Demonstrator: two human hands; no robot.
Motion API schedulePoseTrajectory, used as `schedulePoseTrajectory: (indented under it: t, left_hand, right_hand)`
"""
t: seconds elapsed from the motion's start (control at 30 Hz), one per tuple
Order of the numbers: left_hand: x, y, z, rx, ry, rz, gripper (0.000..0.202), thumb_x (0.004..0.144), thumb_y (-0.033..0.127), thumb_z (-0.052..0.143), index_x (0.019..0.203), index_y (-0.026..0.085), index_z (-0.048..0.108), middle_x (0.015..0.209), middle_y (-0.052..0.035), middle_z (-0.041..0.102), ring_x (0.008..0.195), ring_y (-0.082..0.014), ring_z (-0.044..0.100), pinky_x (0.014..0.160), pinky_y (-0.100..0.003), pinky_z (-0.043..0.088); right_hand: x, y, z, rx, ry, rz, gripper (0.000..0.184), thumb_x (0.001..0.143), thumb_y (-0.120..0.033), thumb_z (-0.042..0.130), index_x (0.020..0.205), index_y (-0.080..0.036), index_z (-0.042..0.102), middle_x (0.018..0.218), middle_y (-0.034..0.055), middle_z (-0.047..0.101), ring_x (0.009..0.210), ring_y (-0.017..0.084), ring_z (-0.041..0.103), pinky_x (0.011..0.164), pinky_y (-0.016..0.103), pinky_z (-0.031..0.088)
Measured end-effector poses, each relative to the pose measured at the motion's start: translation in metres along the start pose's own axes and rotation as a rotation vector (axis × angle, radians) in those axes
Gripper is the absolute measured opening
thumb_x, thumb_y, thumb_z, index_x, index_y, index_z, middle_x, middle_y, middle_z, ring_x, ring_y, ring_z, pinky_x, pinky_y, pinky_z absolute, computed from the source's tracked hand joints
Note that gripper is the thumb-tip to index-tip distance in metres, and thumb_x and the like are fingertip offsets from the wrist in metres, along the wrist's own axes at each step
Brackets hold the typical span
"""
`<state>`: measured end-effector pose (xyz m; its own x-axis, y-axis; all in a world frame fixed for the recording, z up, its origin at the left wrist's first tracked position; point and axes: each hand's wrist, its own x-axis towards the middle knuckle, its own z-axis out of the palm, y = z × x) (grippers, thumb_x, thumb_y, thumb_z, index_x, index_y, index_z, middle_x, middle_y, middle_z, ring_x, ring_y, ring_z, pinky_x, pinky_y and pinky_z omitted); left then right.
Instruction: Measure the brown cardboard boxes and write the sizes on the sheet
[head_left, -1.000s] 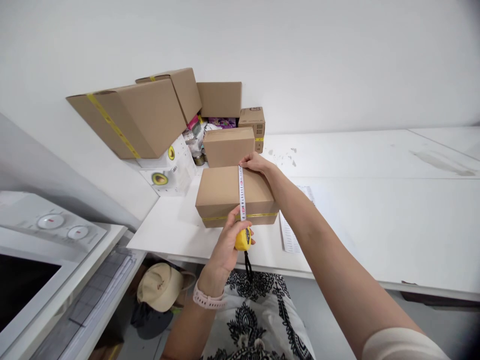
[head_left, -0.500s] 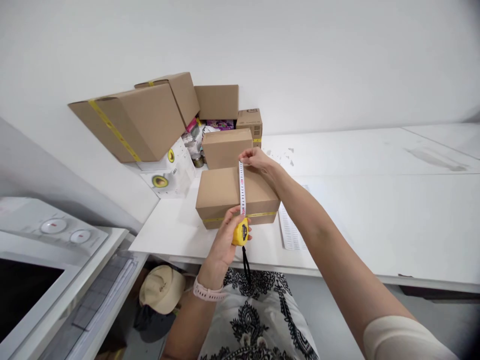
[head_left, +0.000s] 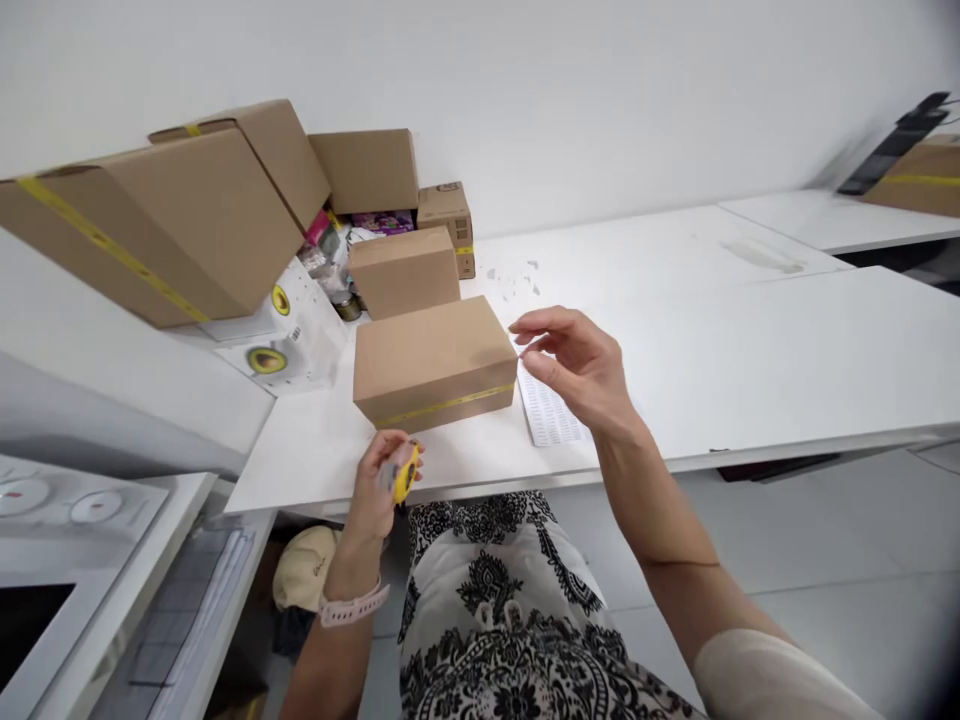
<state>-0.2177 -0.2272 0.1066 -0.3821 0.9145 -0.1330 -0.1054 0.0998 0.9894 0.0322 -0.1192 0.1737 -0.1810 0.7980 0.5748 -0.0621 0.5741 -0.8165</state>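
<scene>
My left hand (head_left: pixel 376 480) is closed round a yellow tape measure (head_left: pixel 406 473) near the front edge of the table. No blade shows stretched out of it. A taped cardboard box (head_left: pixel 435 358) sits on the white table, just beyond my left hand. To the right of that box, my right hand (head_left: pixel 579 362) hovers with fingers curved and apart, holding nothing. Partly under it lies a printed sheet (head_left: pixel 551 408) with rows of small text.
Behind stand a smaller cardboard box (head_left: pixel 405 270) and several more boxes stacked at the left, some on an avocado-printed carton (head_left: pixel 289 345). A microwave (head_left: pixel 82 530) is at lower left. Another taped box (head_left: pixel 919 175) stands at the far right.
My right hand has let go of the tape's end and moved right. The blade has gone back into its case, and my left hand has moved left with it. The view has turned right.
</scene>
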Motion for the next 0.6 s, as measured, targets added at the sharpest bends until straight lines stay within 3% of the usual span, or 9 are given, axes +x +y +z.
schedulePoseTrajectory:
  t: [0.13, 0.23, 0.3, 0.43, 0.6]
  left_hand:
    - [0.018, 0.002, -0.026, -0.077, 0.242, 0.071, 0.038, 0.062, 0.04, 0.079, 0.085, 0.021, 0.055, 0.079, 0.0002, 0.072, 0.06, -0.0137, 0.062, 0.053, -0.024, 0.051]
    - [0.034, -0.001, -0.042, -0.093, 0.381, 0.093, 0.039, 0.062, 0.038, 0.077, 0.087, 0.022, 0.052, 0.093, -0.0002, 0.073, 0.061, -0.0124, 0.064, 0.052, -0.023, 0.051]
    - [0.041, -0.004, -0.046, -0.08, 0.388, 0.058, 0.039, 0.063, 0.038, 0.076, 0.088, 0.022, 0.052, 0.095, -0.0002, 0.072, 0.063, -0.0125, 0.066, 0.052, -0.022, 0.051]
    - [0.043, 0.002, -0.05, -0.094, 0.199, -0.055, 0.035, 0.065, 0.038, 0.075, 0.086, 0.02, 0.052, 0.085, 0.0014, 0.068, 0.063, -0.0153, 0.069, 0.049, -0.023, 0.052]
    - [0.028, 0.051, -0.064, -0.136, 0.03, -0.076, 0.03, 0.07, 0.033, 0.075, 0.084, 0.018, 0.054, 0.097, -0.0044, 0.072, 0.065, -0.0191, 0.071, 0.047, -0.027, 0.055]
  right_hand:
    - [-0.024, 0.059, -0.011, -0.117, 0.189, 0.231, 0.03, 0.089, -0.04, 0.063, 0.112, -0.023, 0.068, 0.119, 0.0092, 0.07, 0.105, 0.023, 0.065, 0.093, 0.042, 0.053]
    - [-0.038, 0.109, -0.008, -0.169, 0.107, 0.452, 0.04, 0.085, -0.029, 0.059, 0.123, -0.018, 0.066, 0.129, 0.0152, 0.067, 0.118, 0.027, 0.063, 0.102, 0.047, 0.049]
    - [-0.045, 0.128, 0.001, -0.132, 0.007, 0.511, 0.054, 0.08, -0.021, 0.055, 0.133, -0.02, 0.061, 0.14, 0.0138, 0.062, 0.128, 0.027, 0.058, 0.107, 0.047, 0.045]
    - [-0.05, 0.118, 0.015, -0.051, -0.124, 0.503, 0.063, 0.077, -0.018, 0.053, 0.14, -0.023, 0.056, 0.139, 0.0104, 0.063, 0.125, 0.025, 0.059, 0.104, 0.045, 0.049]
    - [-0.045, 0.066, -0.001, -0.291, 0.0, 0.392, 0.058, 0.082, -0.046, 0.067, 0.134, -0.022, 0.061, 0.125, 0.0136, 0.066, 0.094, 0.025, 0.064, 0.079, 0.042, 0.055]
